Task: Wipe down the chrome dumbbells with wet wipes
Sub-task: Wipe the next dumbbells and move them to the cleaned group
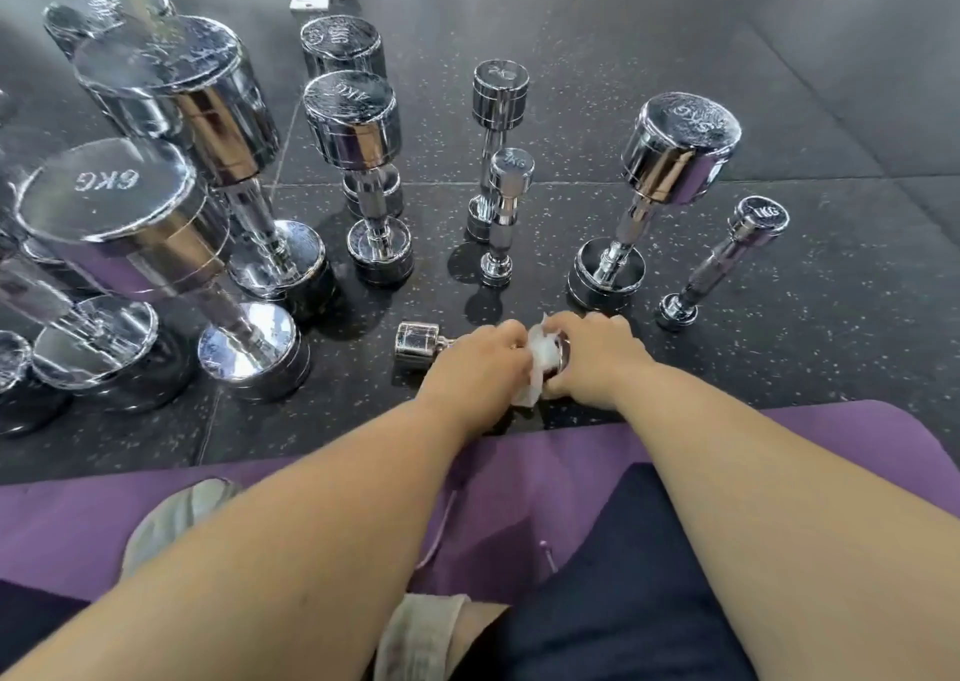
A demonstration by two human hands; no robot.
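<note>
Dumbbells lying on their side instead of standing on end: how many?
1: the small dumbbell beyond the purple mat, held by the left hand and right hand with a wet wipe. The left cluster may hide others.

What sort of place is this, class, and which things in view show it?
Probably a gym or fitness studio: chrome dumbbells of several sizes stand on end on a black speckled rubber floor, and a purple exercise mat lies nearest the camera. One small dumbbell is held with a wet wipe on it.
</note>
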